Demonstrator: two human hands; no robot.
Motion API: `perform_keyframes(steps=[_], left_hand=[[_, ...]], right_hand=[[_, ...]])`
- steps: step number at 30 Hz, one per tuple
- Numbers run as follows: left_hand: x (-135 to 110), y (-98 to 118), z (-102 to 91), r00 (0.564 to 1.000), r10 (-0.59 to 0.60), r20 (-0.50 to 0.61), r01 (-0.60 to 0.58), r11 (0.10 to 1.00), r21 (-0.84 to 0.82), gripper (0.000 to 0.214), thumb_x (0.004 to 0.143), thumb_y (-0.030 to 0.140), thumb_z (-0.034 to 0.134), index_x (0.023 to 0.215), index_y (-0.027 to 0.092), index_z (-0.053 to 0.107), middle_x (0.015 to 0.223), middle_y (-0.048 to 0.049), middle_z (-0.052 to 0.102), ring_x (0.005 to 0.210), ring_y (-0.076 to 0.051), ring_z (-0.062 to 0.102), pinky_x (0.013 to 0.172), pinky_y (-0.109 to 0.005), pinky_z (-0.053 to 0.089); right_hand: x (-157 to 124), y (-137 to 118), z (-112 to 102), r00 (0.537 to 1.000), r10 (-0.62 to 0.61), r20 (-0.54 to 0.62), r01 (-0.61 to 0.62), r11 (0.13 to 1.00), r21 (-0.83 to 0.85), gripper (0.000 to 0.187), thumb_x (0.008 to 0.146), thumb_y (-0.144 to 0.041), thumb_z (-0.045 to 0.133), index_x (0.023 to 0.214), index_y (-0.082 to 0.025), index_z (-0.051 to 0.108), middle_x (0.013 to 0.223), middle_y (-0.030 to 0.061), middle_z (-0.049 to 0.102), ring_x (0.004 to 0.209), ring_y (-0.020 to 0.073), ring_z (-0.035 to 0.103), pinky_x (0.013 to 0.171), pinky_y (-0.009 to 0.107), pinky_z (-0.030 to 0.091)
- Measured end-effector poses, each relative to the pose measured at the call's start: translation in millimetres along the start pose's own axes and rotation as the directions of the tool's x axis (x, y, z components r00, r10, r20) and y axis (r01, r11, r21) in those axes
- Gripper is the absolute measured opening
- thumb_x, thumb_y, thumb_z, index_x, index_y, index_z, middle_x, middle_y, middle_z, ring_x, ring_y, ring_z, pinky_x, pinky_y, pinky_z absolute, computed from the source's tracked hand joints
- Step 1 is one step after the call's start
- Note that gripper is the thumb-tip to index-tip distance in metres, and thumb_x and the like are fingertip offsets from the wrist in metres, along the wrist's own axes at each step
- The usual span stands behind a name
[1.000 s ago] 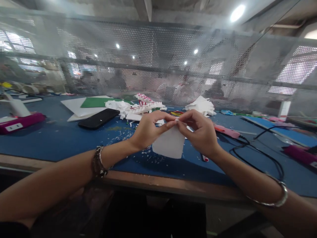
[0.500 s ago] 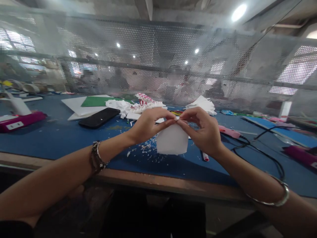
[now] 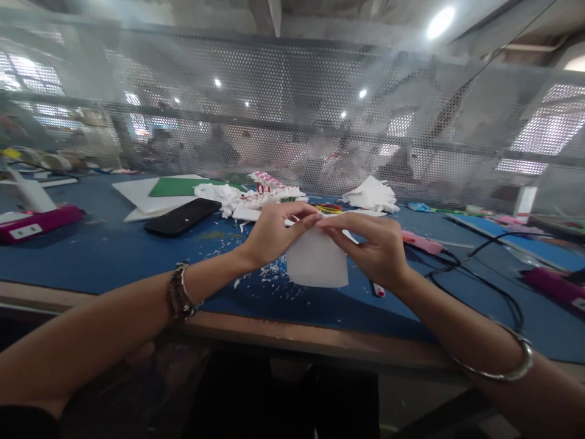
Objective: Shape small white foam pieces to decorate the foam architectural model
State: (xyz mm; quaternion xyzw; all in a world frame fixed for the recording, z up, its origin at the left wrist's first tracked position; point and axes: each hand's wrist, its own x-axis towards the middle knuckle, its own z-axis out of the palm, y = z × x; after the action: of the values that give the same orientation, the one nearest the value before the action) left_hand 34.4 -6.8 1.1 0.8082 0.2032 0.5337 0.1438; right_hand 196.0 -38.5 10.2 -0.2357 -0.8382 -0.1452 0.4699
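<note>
Both of my hands meet over the blue table [image 3: 100,256] and pinch the top edge of a small white sheet [image 3: 316,263] that hangs down between them. My left hand [image 3: 274,235] grips its upper left corner with thumb and fingertips; a beaded bracelet is on that wrist. My right hand [image 3: 377,247] grips the upper right part with its fingers laid flatter over the top; a metal bangle is on that arm. White scraps [image 3: 269,274] lie on the table under my hands.
A black phone [image 3: 183,217], white and green sheets [image 3: 158,189], piles of white cut pieces [image 3: 371,196] and red-white pieces [image 3: 267,189] lie behind. A black cable [image 3: 479,289] loops at right, pink tools [image 3: 39,222] at left. Perforated screen [image 3: 292,110] behind, people beyond it.
The white sheet has risen slightly and turned a little; my right hand's fingers have flattened over its top edge. Both hands keep their pinch.
</note>
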Motion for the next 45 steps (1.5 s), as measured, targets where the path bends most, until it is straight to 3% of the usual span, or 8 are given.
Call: perform_keyframes(steps=[4,10,19,25,30,34,41,45], left_hand=[[0.2,1.5,-0.8,0.999,-0.053,-0.001,0.053,0.998,0.033,0.016,0.077,0.021,0.05,0.075,0.012,0.063,0.076,-0.0043,0.067,0.068,-0.009,0.057,0.061,-0.017,0.043],[2.2,0.5,-1.7,0.994,-0.11,0.025,0.112,0.992,-0.058,0.016,0.076,0.022,0.051,0.074,0.012,0.063,0.073,-0.0035,0.066,0.062,-0.007,0.055,0.054,-0.016,0.041],[2.2,-6.1,-0.1,0.987,-0.15,0.051,0.157,0.968,-0.197,0.013,0.073,0.023,0.056,0.075,0.012,0.064,0.071,-0.0019,0.065,0.062,-0.007,0.053,0.057,-0.016,0.041],[2.6,-4.0,2.1,0.961,-0.24,0.134,0.274,0.882,-0.385,0.008,0.071,0.018,0.056,0.069,0.014,0.063,0.067,0.0004,0.063,0.061,-0.006,0.052,0.057,-0.017,0.04],[2.3,-2.3,3.2,0.935,-0.303,0.184,0.354,0.821,-0.447,0.008,0.071,0.018,0.057,0.067,0.014,0.063,0.064,0.001,0.062,0.06,-0.006,0.052,0.056,-0.017,0.04],[1.3,-1.2,3.4,0.927,-0.308,0.213,0.371,0.83,-0.417,0.011,0.073,0.021,0.055,0.072,0.013,0.063,0.068,-0.0004,0.062,0.064,-0.007,0.053,0.057,-0.017,0.04],[0.2,-5.6,3.9,0.978,-0.183,0.102,0.205,0.937,-0.282,0.016,0.072,0.026,0.055,0.071,0.012,0.061,0.068,-0.0013,0.061,0.06,-0.007,0.05,0.053,-0.016,0.038],[0.4,-7.6,4.6,0.98,-0.175,0.098,0.194,0.951,-0.24,0.017,0.072,0.026,0.054,0.073,0.012,0.061,0.067,-0.0017,0.061,0.057,-0.007,0.049,0.051,-0.017,0.038]], right_hand=[[-0.4,1.0,1.1,0.999,0.047,-0.006,-0.048,0.998,-0.051,0.013,0.073,-0.015,0.057,0.082,-0.019,0.065,0.072,-0.0022,0.069,0.061,0.0083,0.062,0.057,0.018,0.047],[-1.8,0.2,1.8,0.989,0.143,-0.026,-0.144,0.986,-0.083,0.015,0.072,-0.021,0.059,0.085,-0.018,0.065,0.063,-0.0031,0.065,0.053,0.007,0.057,0.053,0.018,0.045],[2.1,-2.0,-2.3,0.995,0.084,-0.056,-0.09,0.989,-0.12,0.009,0.072,-0.014,0.059,0.078,-0.019,0.065,0.07,-0.0033,0.069,0.062,0.0088,0.063,0.055,0.016,0.048],[3.1,0.9,-2.9,0.999,0.032,-0.033,-0.038,0.98,-0.197,0.006,0.073,-0.013,0.057,0.074,-0.016,0.061,0.07,-0.0007,0.067,0.064,0.0089,0.061,0.059,0.018,0.047],[1.8,3.9,-1.2,0.999,0.042,0.003,-0.041,0.991,-0.128,0.002,0.073,-0.016,0.056,0.074,-0.016,0.058,0.071,0.0007,0.064,0.069,0.0097,0.059,0.063,0.021,0.046],[0.6,4.8,-0.5,0.992,0.128,0.012,-0.128,0.991,-0.035,0.006,0.071,-0.022,0.059,0.074,-0.016,0.059,0.073,0.0003,0.065,0.07,0.0102,0.059,0.062,0.021,0.046],[0.9,2.9,3.8,0.932,0.36,0.028,-0.358,0.91,0.209,0.009,0.073,-0.022,0.056,0.074,-0.017,0.063,0.067,-0.0017,0.064,0.06,0.0066,0.056,0.051,0.016,0.044],[0.1,2.0,5.7,0.895,0.442,0.056,-0.44,0.857,0.268,0.008,0.07,-0.021,0.059,0.073,-0.016,0.063,0.064,-0.0014,0.062,0.055,0.0061,0.054,0.048,0.016,0.043]])
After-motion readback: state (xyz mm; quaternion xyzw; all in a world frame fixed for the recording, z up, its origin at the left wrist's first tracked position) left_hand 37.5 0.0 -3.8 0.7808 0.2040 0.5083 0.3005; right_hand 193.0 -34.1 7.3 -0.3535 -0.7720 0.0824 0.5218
